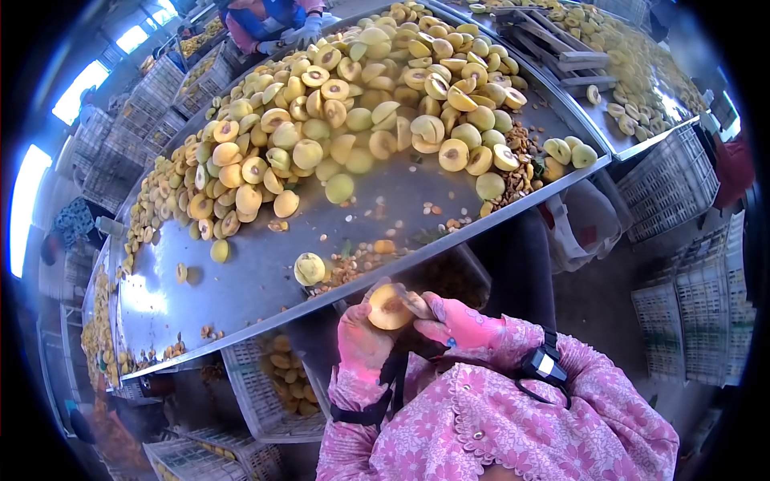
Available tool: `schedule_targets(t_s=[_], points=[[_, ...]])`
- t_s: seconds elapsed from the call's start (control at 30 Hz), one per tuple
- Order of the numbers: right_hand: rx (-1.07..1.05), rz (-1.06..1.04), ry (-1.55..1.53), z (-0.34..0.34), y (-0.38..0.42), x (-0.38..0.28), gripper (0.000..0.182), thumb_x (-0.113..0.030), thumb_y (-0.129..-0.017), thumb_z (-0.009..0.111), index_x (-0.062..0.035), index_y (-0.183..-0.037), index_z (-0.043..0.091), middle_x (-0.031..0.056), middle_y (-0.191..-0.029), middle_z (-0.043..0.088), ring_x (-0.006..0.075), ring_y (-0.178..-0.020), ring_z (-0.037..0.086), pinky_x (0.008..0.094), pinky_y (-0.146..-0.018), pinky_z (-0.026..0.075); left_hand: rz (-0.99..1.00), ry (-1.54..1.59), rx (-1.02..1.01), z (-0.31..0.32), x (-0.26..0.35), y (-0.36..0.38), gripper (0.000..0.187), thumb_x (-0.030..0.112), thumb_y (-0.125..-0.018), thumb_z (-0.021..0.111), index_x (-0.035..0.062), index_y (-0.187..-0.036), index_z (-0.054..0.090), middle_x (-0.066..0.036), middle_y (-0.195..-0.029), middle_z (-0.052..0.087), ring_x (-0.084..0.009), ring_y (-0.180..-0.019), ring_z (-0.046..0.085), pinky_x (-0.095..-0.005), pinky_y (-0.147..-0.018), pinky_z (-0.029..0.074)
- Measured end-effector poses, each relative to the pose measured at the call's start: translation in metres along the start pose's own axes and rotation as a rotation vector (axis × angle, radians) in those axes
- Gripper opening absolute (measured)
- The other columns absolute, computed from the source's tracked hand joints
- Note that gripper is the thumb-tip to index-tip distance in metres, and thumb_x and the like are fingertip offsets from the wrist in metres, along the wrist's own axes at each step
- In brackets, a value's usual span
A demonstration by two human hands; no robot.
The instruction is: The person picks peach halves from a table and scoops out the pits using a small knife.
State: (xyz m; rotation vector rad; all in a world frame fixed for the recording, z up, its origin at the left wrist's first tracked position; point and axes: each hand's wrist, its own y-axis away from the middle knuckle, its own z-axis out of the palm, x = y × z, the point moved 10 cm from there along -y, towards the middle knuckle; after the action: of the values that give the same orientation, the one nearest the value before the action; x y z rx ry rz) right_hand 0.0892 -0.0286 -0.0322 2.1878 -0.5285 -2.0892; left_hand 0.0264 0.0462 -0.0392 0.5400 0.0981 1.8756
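Note:
A yellow peach half (391,307) is held just past the table's near edge, its cut side with a brown hollow facing up. My left hand (365,338) wraps its fingers around the left side of this half. From the right, my right hand (459,321) reaches it with fingers pinched together at the hollow. Whether a small tool is between those fingers is hidden. Close beyond my hands, a pale peach (309,269) rests on the metal table (265,264), beside a small heap of brown pits (346,268).
A large pile of peach halves (321,112) covers the table's far side. More pits (521,152) lie at the right. Below the edge stands a crate (257,393) holding fruit. Stacked crates (690,297) are at right. A gloved co-worker (305,32) is across the table.

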Motion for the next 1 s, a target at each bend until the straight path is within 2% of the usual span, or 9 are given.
schedule_targets(t_s=[0.07, 0.13, 0.23, 0.33, 0.67, 0.73, 0.87, 0.97, 1.0], points=[[-0.007, 0.008, 0.032, 0.001, 0.002, -0.004, 0.027, -0.014, -0.084, 0.054, -0.0003, -0.105, 0.045, 0.0153, -0.085, 0.055, 0.0294, -0.080, 0.057, 0.0340, -0.069, 0.042, 0.021, 0.026, 0.037, -0.007, 0.001, -0.001, 0.043, 0.019, -0.082, 0.050, 0.0002, -0.120, 0.043, -0.017, -0.116, 0.051, -0.0312, -0.107, 0.049, -0.0451, -0.095, 0.036], [0.087, -0.103, 0.281, -0.006, 0.010, -0.028, 0.025, -0.014, -0.083, 0.056, -0.0004, -0.100, 0.045, 0.0187, -0.085, 0.055, 0.0352, -0.081, 0.056, 0.0340, -0.067, 0.042, 0.044, 0.050, 0.074, -0.010, 0.001, 0.000, 0.042, 0.019, -0.082, 0.050, 0.0008, -0.120, 0.044, -0.016, -0.116, 0.051, -0.0307, -0.107, 0.049, -0.0451, -0.094, 0.037], [0.180, -0.242, 0.351, -0.005, 0.011, -0.035, 0.018, -0.016, -0.084, 0.053, 0.0004, -0.086, 0.045, 0.0183, -0.073, 0.056, 0.0333, -0.071, 0.059, 0.0385, -0.060, 0.043, 0.129, -0.062, 0.171, -0.012, 0.004, 0.003, 0.045, 0.025, -0.082, 0.054, 0.0038, -0.120, 0.045, -0.014, -0.113, 0.053, -0.0275, -0.102, 0.052, -0.0442, -0.088, 0.042], [0.162, -0.176, 0.499, -0.002, 0.008, -0.030, 0.022, -0.015, -0.080, 0.059, -0.0020, -0.090, 0.044, 0.0181, -0.076, 0.055, 0.0365, -0.071, 0.057, 0.0382, -0.060, 0.043, 0.188, -0.119, 0.185, -0.011, 0.006, 0.004, 0.043, 0.025, -0.083, 0.053, 0.0042, -0.120, 0.045, -0.014, -0.111, 0.053, -0.0265, -0.102, 0.052, -0.0425, -0.087, 0.043], [0.147, -0.079, 0.621, 0.004, -0.001, -0.030, 0.024, -0.016, -0.078, 0.059, -0.0010, -0.090, 0.044, 0.0209, -0.069, 0.056, 0.0381, -0.064, 0.058, 0.0421, -0.055, 0.045, 0.348, -0.142, 0.176, -0.019, 0.010, 0.000, 0.028, 0.016, -0.082, 0.053, 0.0028, -0.107, 0.052, -0.012, -0.101, 0.056, -0.0239, -0.094, 0.054, -0.0366, -0.083, 0.044], [0.109, -0.005, 0.697, 0.005, -0.006, -0.022, 0.020, -0.022, -0.088, 0.045, -0.0025, -0.087, 0.049, 0.0142, -0.073, 0.059, 0.0313, -0.065, 0.060, 0.0399, -0.053, 0.046, 0.368, -0.168, 0.225, -0.024, 0.012, 0.000, 0.026, 0.014, -0.082, 0.053, 0.0028, -0.106, 0.053, -0.011, -0.099, 0.057, -0.0231, -0.092, 0.055, -0.0354, -0.081, 0.045], [0.100, -0.041, 0.683, 0.011, -0.015, 0.000, 0.026, -0.027, -0.090, 0.040, -0.0032, -0.090, 0.051, 0.0153, -0.077, 0.060, 0.0313, -0.067, 0.061, 0.0387, -0.055, 0.047, 0.456, -0.247, 0.297, -0.022, 0.017, 0.003, 0.022, 0.006, -0.081, 0.056, 0.0024, -0.102, 0.054, -0.009, -0.089, 0.060, -0.0200, -0.080, 0.058, -0.0303, -0.073, 0.048], [0.086, 0.060, 0.542, 0.013, -0.016, 0.011, 0.034, -0.032, -0.093, 0.035, -0.0032, -0.092, 0.052, 0.0124, -0.075, 0.059, 0.0264, -0.066, 0.060, 0.0361, -0.056, 0.046, 0.487, -0.264, 0.338, -0.025, 0.020, 0.001, 0.021, 0.004, -0.079, 0.058, 0.0017, -0.099, 0.054, -0.009, -0.081, 0.060, -0.0185, -0.070, 0.058, -0.0277, -0.065, 0.048], [0.047, 0.220, 0.173, 0.014, -0.009, 0.014, 0.039, -0.035, -0.094, 0.031, -0.0028, -0.094, 0.053, 0.0103, -0.075, 0.059, 0.0240, -0.066, 0.058, 0.0351, -0.057, 0.045, 0.497, -0.268, 0.385, -0.030, 0.021, 0.001, 0.020, 0.004, -0.078, 0.060, 0.0012, -0.097, 0.054, -0.009, -0.075, 0.059, -0.0178, -0.064, 0.057, -0.0267, -0.060, 0.047]])
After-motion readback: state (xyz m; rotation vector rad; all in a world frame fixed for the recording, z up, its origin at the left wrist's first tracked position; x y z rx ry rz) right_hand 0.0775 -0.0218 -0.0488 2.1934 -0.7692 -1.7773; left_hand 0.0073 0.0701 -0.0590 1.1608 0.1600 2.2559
